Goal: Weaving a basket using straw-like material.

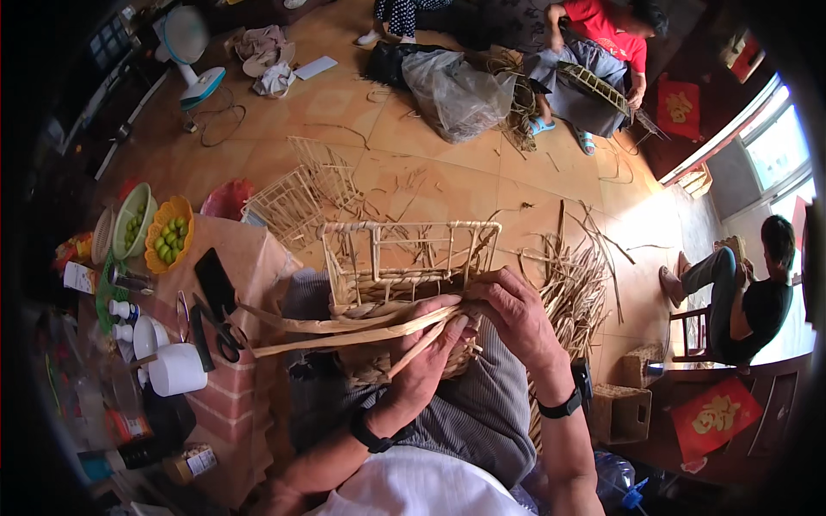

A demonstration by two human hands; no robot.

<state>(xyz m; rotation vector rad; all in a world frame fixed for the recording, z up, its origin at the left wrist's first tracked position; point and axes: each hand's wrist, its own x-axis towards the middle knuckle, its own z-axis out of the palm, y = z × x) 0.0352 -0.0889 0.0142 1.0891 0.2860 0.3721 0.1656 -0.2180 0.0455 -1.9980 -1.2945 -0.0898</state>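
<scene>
On my lap sits a half-woven basket (pixel 348 288), its bare pale frame rising above a plaited straw band. My left hand (pixel 422 353) is closed around flat dried straw strands (pixel 331 344), whose long ends stretch left toward the table. My right hand (pixel 516 320) pinches the strands against the basket's near edge, fingertips close to the left thumb. One short strand end sticks out below the left fingers. Part of the weave is hidden behind both hands.
To the left, a table (pixel 225 413) holds scissors (pixel 228 342), a white cup (pixel 178 370) and bowls of green fruit (pixel 169 234). Loose straw (pixel 572 292) is heaped at the right, with basket frames (pixel 288 202) beyond. Two people (pixel 602 43) (pixel 744 292) handle baskets nearby.
</scene>
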